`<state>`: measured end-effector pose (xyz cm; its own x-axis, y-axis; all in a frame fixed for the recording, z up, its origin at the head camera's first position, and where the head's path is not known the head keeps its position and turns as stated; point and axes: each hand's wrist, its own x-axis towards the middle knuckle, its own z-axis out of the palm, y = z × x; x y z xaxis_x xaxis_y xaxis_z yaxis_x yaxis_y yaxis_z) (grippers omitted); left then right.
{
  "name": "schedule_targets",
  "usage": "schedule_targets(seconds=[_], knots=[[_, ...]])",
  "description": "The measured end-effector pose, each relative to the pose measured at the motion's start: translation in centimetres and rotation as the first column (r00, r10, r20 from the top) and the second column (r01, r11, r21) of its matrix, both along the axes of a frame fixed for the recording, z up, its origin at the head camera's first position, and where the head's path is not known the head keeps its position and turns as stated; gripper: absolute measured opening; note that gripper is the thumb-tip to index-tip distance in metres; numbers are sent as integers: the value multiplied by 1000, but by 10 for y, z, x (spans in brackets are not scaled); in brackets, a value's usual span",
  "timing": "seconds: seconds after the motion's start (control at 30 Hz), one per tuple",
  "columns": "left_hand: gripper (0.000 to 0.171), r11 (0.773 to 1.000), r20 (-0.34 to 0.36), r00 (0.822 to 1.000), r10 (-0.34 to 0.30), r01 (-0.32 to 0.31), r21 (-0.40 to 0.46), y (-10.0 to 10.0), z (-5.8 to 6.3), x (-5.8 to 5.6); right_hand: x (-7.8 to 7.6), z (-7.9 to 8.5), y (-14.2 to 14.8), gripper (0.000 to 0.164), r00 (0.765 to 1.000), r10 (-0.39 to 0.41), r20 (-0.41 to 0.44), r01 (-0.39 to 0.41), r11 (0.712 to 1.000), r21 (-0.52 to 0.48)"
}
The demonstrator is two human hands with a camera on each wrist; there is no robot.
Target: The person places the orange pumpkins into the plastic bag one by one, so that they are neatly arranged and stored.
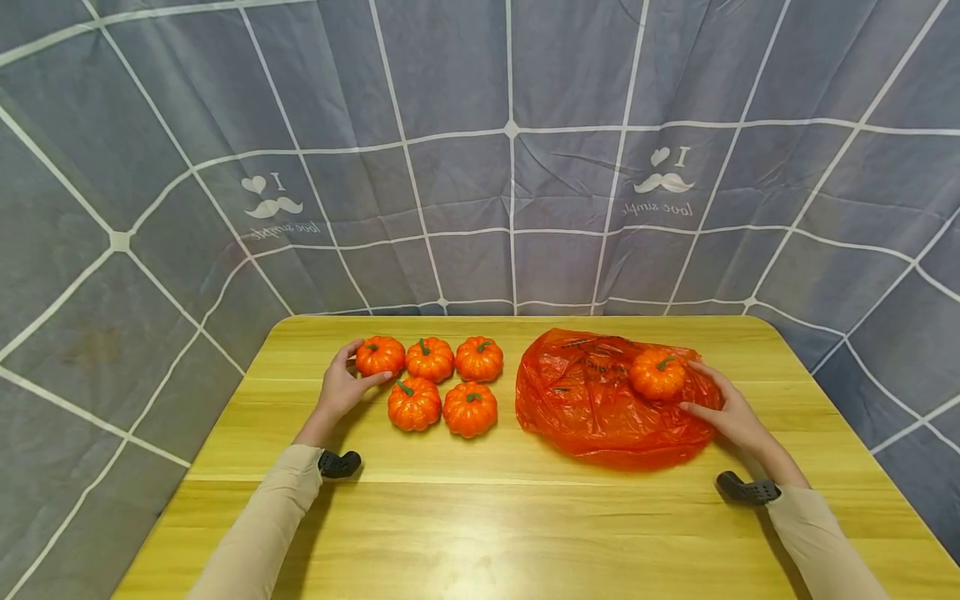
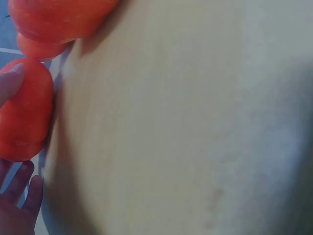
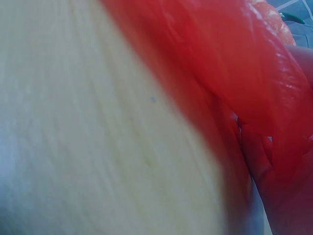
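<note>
At the back left, my left hand [image 1: 345, 385] holds the outermost small orange pumpkin [image 1: 380, 357], thumb on its near side and fingers behind. The left wrist view shows this pumpkin [image 2: 29, 117] between the thumb [image 2: 11, 82] and the other fingers. Several more pumpkins with green stems, such as one at the front [image 1: 415, 405], stand close beside it in two rows. On the right, another pumpkin [image 1: 658, 375] sits on a crumpled red plastic bag [image 1: 577, 417]. My right hand [image 1: 727, 410] is at that pumpkin's right side, fingers spread, partly behind bag film [image 3: 234, 63] in the right wrist view.
Everything lies on a light wooden table [image 1: 480, 517] with rounded back corners. A grey curtain with white lines [image 1: 465, 192] hangs right behind it and along the sides. Black wrist devices [image 1: 339, 464] are worn on both arms.
</note>
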<state>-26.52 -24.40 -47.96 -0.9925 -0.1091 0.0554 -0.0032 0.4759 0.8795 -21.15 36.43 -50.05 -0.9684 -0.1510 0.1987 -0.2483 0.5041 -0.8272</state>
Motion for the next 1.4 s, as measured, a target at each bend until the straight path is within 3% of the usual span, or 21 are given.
schedule_targets(seconds=[0.23, 0.5, 1.07, 1.4], knots=[[82, 997, -19, 997, 74, -75, -30, 3, -1, 4, 0, -1, 0, 69, 1000, 1, -18, -1, 1000, -9], [84, 993, -36, 994, 108, -109, -42, 3, -1, 5, 0, 4, -4, 70, 1000, 5, 11, -5, 1000, -7], [81, 983, -4, 984, 180, -180, -37, -2, 4, 13, -1, 3, -3, 70, 1000, 9, 25, -8, 1000, -13], [77, 956, 2, 957, 290, -290, 31, 4, 8, 21, 0, 4, 0, 70, 1000, 4, 15, -4, 1000, -10]])
